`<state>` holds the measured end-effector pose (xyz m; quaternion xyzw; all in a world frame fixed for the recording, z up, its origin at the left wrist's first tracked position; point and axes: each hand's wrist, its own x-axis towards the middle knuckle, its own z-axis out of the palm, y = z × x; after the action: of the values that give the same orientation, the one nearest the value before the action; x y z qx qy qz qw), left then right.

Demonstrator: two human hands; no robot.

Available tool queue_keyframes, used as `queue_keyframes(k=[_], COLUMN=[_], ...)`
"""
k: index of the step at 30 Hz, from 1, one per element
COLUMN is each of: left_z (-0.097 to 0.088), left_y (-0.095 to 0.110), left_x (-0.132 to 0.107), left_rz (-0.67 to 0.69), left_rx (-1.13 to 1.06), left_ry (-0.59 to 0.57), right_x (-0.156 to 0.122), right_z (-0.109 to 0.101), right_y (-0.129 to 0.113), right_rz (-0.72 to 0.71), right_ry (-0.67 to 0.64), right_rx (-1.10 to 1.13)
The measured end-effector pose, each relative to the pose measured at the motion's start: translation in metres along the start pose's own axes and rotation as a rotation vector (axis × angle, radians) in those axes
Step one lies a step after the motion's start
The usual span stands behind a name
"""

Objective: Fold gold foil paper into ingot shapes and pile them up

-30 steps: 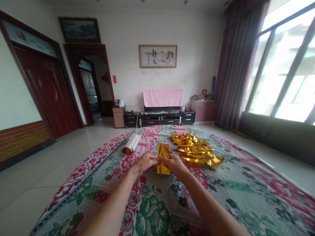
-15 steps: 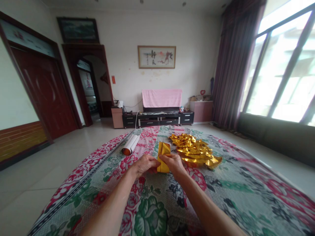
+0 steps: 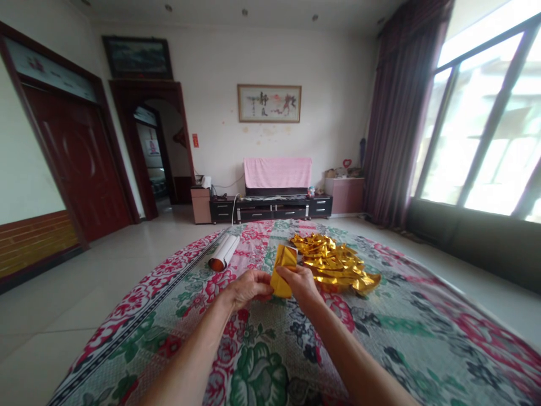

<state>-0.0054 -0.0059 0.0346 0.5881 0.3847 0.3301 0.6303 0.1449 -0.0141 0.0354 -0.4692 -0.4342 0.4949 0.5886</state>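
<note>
A folded piece of yellow-gold paper (image 3: 281,286) is held between my two hands above the patterned cloth. My left hand (image 3: 252,286) pinches its lower left edge, thumb and fingers closed. From the right side, my right hand (image 3: 301,282) grips the paper near its middle, with the thumb on top. The paper's upper part looks creased and slightly raised. Just beyond my right hand lies a pile of shiny gold foil pieces (image 3: 336,262), folded into pointed shapes. A white roll of sheets (image 3: 226,251), orange-gold inside, rests to the left of my hands.
The flowered cloth (image 3: 262,366) covers the round surface in front of me. Past it, against the wall, stands a low black cabinet (image 3: 257,213) under a pink cloth (image 3: 278,172). A curtain (image 3: 391,118) and a window are on the right.
The yellow-gold paper has tilted to the right at its top, and its upper part has opened out a little. Both hands keep their hold, with the right slightly shifted. The camera view has tipped up slightly.
</note>
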Motion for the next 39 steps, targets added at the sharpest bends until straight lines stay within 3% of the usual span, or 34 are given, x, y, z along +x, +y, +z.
queue_keyframes(k=[4, 11, 23, 29, 39], left_z=[-0.003, -0.001, -0.004, -0.005, -0.006], left_y=[0.001, 0.000, -0.004, -0.004, -0.005], left_x=[-0.002, 0.003, 0.006, 0.007, 0.009], left_rz=[0.003, 0.061, 0.035, 0.044, 0.056], left_rx=[-0.014, 0.039, -0.022, -0.199, -0.169], left_ry=[-0.062, 0.111, 0.146, 0.216, 0.224], right_x=[0.000, -0.001, -0.004, -0.004, 0.005], right_z=[-0.001, 0.000, 0.002, -0.004, -0.010], right_y=[0.002, 0.007, 0.008, 0.007, 0.016], right_rz=[-0.014, -0.036, 0.015, 0.027, 0.010], right_ry=[-0.011, -0.121, -0.221, -0.348, -0.297], right_rx=[-0.001, -0.035, 0.029, 0.132, 0.146])
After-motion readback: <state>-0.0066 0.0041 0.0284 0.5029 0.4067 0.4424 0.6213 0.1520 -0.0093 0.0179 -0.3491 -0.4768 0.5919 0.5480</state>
